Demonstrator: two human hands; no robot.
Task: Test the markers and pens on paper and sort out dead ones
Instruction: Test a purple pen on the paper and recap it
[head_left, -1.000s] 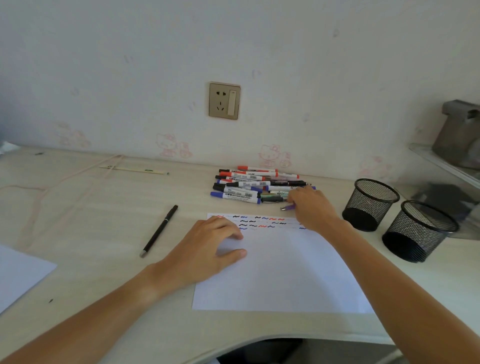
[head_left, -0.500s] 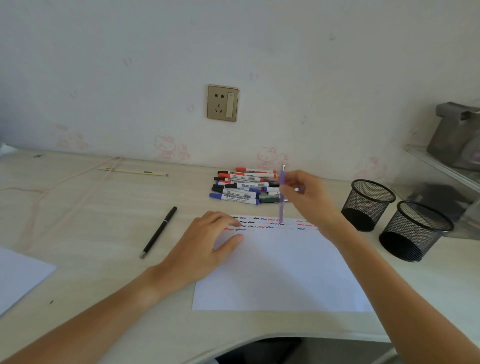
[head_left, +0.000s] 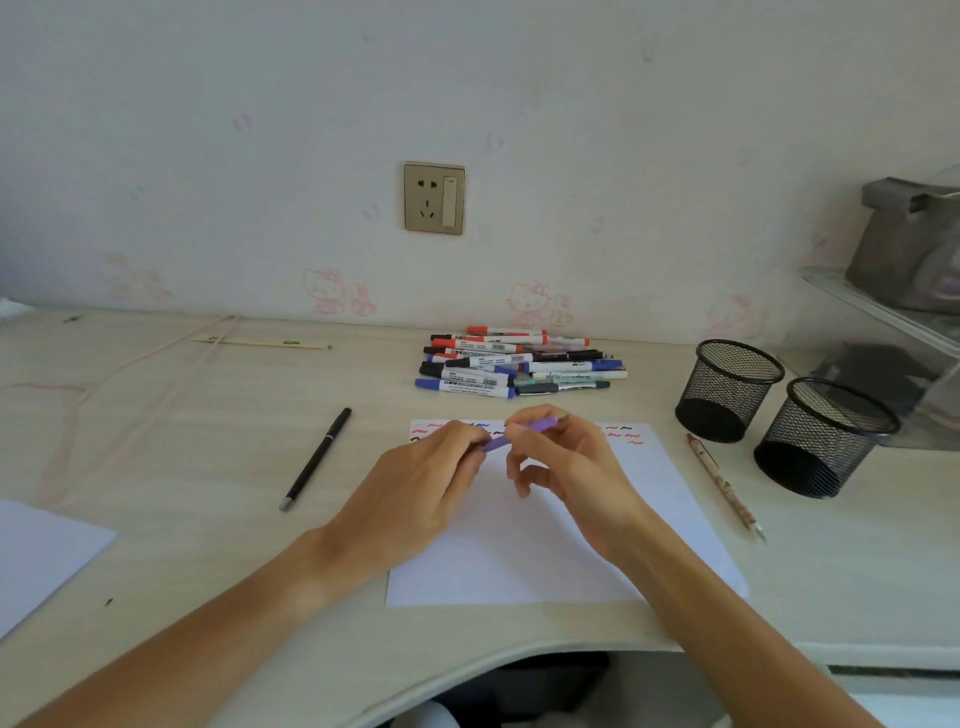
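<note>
A purple pen (head_left: 519, 434) is held level above the white test paper (head_left: 545, 545). My left hand (head_left: 415, 493) pinches its left end, and my right hand (head_left: 566, 467) grips its right part. The paper carries red, blue and black squiggles along its far edge. A pile of markers and pens (head_left: 514, 364) lies beyond the paper near the wall. Two black mesh cups (head_left: 727, 389) (head_left: 826, 436) stand at the right.
A black pen (head_left: 317, 457) lies left of the paper. A patterned pencil (head_left: 724, 486) lies to the paper's right, near the cups. Another white sheet (head_left: 36, 556) sits at the left edge. A chopstick sleeve (head_left: 260, 343) lies far left. The desk's front edge curves inward.
My right hand lifted the purple pen from the pile and brought it back over the paper. My left hand left the paper and took hold of the pen's other end.
</note>
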